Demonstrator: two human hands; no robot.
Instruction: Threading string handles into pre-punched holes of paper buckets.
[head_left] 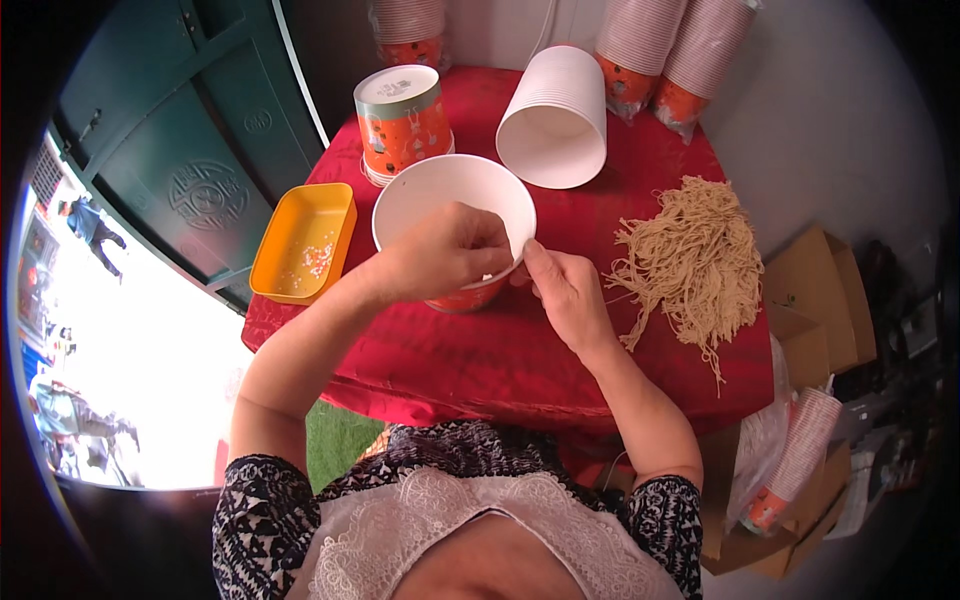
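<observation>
Possibly the white-lined bucket (430, 188), central over the red tablecloth (480, 372), risked a creased rim from uneven finger pressure. The right hand (568, 300), forearm angled inward, pinched its right edge; the left hand (452, 246) arched into the opening, fingers bunched, any contents hidden. Beyond stood an upturned bucket (402, 135).
</observation>
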